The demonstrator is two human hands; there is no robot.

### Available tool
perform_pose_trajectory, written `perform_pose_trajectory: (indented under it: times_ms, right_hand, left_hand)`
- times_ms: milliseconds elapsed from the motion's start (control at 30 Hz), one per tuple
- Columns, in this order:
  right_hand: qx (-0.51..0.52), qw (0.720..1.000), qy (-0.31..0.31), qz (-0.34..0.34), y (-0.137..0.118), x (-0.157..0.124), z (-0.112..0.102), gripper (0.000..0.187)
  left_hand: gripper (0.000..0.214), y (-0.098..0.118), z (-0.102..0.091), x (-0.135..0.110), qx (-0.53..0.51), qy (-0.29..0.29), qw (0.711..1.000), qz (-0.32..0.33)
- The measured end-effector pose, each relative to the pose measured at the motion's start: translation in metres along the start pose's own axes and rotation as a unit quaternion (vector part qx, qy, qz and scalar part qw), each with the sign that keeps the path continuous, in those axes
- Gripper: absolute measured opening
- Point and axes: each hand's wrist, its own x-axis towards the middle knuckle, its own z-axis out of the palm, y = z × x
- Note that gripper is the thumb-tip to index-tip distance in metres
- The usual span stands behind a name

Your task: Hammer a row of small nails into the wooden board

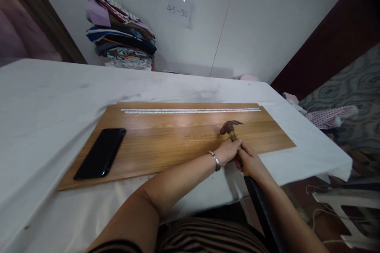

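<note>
A claw hammer (228, 127) with a rusty head and a dark, partly yellow handle is tilted over a wood-grain board (154, 142). My left hand (228, 151), with a silver bracelet at the wrist, is closed around the handle just below the head. Lower on the same handle, my right hand (252, 163) is wrapped around it, touching the left. The hammer head is close to the board's surface; contact cannot be made out. Left of the head runs a row of small dark nails or marks (199, 136), too small to tell apart.
Two white measuring strips (190, 111) lie along the board's far edge. A black phone (101, 154) rests on its left end. White cloth covers the table (53, 118). Folded fabrics (121, 35) are stacked against the wall. A white plastic stool (341, 205) stands at the lower right.
</note>
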Motion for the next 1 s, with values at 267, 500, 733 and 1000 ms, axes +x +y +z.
perform_pose_trajectory:
  times_ms: [267, 500, 733, 1000]
  right_hand:
    - [-0.010, 1.000, 0.000, -0.001, -0.002, -0.001, 0.000, 0.033]
    - [-0.017, 1.000, -0.006, 0.002, -0.001, 0.000, -0.002, 0.036]
    - [-0.029, 1.000, -0.006, -0.002, -0.001, 0.001, -0.001, 0.033]
    - [-0.026, 1.000, 0.003, -0.007, -0.001, 0.001, -0.002, 0.029]
  left_hand:
    - [0.018, 0.006, 0.003, -0.004, 0.011, 0.012, 1.000, -0.010]
    - [0.018, 0.005, 0.003, -0.003, 0.000, -0.009, 1.000, -0.017]
    - [0.017, 0.009, 0.004, -0.004, 0.011, -0.004, 1.000, -0.026]
    - [0.014, 0.010, 0.004, -0.005, 0.008, -0.001, 1.000, -0.020]
